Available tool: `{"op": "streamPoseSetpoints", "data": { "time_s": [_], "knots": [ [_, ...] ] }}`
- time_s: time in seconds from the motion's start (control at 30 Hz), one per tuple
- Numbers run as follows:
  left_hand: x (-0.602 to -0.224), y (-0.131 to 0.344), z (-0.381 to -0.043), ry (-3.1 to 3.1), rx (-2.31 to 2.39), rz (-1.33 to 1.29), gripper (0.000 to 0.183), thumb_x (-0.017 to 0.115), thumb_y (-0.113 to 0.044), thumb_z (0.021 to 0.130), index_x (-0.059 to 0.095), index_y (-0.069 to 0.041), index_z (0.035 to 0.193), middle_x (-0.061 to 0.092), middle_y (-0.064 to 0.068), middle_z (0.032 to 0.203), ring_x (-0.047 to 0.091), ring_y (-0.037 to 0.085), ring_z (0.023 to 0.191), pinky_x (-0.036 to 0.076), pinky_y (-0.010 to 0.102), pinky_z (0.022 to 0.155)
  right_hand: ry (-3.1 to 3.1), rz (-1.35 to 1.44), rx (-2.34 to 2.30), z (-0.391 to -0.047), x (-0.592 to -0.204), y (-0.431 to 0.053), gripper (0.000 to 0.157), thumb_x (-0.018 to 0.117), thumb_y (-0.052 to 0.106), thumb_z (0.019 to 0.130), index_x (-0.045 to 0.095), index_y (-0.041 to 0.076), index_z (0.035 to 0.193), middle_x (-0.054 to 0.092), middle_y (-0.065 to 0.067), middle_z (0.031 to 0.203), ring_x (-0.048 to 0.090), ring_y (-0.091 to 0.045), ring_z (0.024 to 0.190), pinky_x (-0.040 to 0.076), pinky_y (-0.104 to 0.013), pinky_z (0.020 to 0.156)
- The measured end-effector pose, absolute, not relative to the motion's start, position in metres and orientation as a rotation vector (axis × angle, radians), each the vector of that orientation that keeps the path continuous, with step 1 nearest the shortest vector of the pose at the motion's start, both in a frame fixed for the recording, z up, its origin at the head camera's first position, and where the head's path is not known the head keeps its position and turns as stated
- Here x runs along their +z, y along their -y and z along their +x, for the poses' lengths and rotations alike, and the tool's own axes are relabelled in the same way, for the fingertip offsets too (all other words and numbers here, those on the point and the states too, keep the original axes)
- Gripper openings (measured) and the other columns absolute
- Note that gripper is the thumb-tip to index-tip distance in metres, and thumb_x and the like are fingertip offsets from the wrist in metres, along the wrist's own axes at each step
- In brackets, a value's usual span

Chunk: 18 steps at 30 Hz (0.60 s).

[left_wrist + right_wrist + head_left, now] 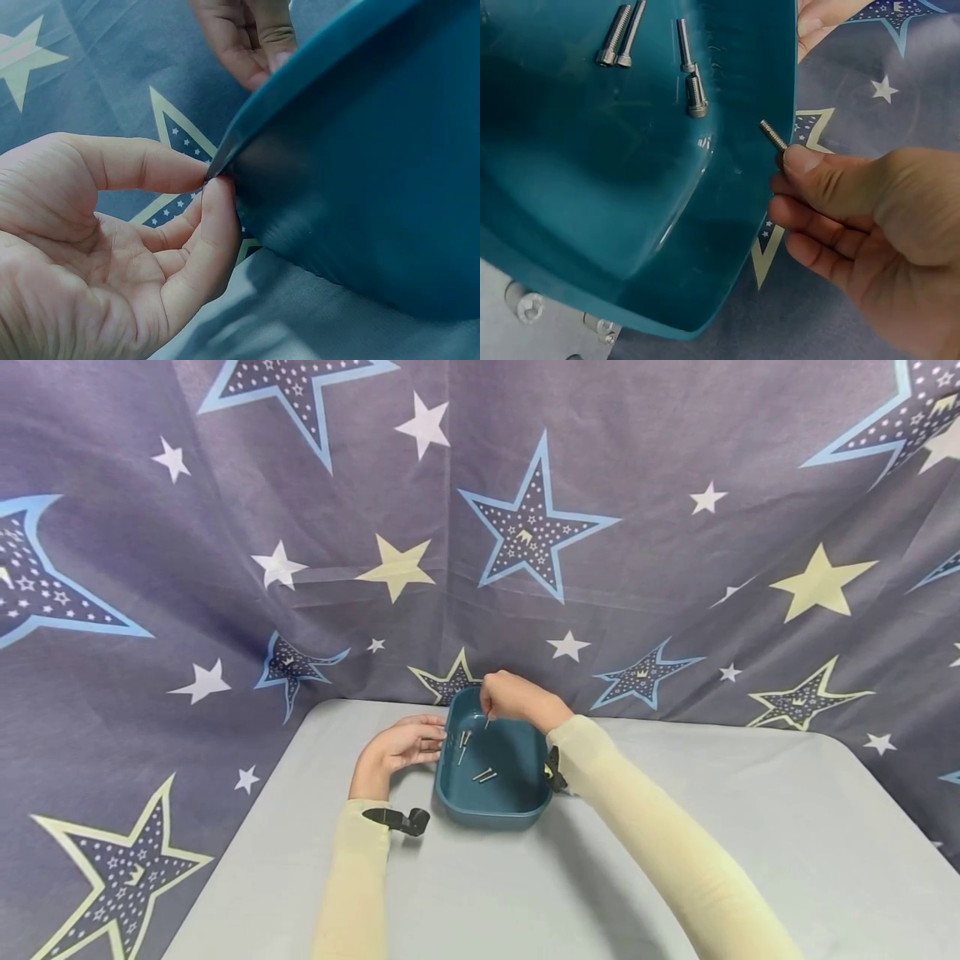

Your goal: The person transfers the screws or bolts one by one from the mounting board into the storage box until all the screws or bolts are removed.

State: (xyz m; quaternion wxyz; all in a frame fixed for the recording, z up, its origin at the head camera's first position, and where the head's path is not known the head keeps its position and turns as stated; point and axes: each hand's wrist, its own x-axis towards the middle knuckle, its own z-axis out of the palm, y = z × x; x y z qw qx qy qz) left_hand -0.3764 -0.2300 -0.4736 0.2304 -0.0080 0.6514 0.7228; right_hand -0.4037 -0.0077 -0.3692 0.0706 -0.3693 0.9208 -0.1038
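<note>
A teal plastic bin stands on the table. My left hand is at its left side; in the left wrist view, the thumb and forefinger pinch its rim. Above the bin's far end is my right hand. Its thumb and fingers pinch a metal screw, with the threaded end sticking out and the head hidden in the grip. On the bin floor lie several socket head screws: a side-by-side pair, a thin one and a thicker one touching it.
Beyond the bin's wall, large socket-headed pieces sit on the pale table, partly cut off by the rim. A star-patterned curtain hangs close behind the bin. The grey-white tabletop extends to the right.
</note>
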Motion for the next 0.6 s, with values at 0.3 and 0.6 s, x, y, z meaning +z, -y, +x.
{"op": "streamPoseSetpoints", "data": {
  "time_s": [0.3, 0.6],
  "knots": [
    [-0.475, 0.230, -0.378, -1.795, 1.981, -0.018, 0.038, 0.052, 0.000, 0.098, 0.044, 0.005, 0.135, 0.063, -0.004, 0.081, 0.063, 0.005, 0.074, 0.056, 0.021, 0.070, -2.751, -1.067, -0.278, -0.404, -0.377, 0.015, 0.011, 0.072, -0.007, 0.087, 0.078, 0.000, 0.093, 0.076, -0.010, 0.089, 0.062, -0.017, 0.076, 0.057, -0.032, 0.075],
    [-0.474, 0.230, -0.378, -1.793, 1.981, -0.008, 0.040, 0.052, 0.001, 0.098, 0.044, 0.007, 0.137, 0.065, -0.003, 0.084, 0.064, 0.006, 0.077, 0.057, 0.022, 0.072, -2.781, -1.071, -0.193, -0.408, -0.387, 0.021, 0.009, 0.076, -0.004, 0.084, 0.078, 0.004, 0.081, 0.075, -0.006, 0.080, 0.061, -0.015, 0.070, 0.055, -0.030, 0.070]
  ]
}}
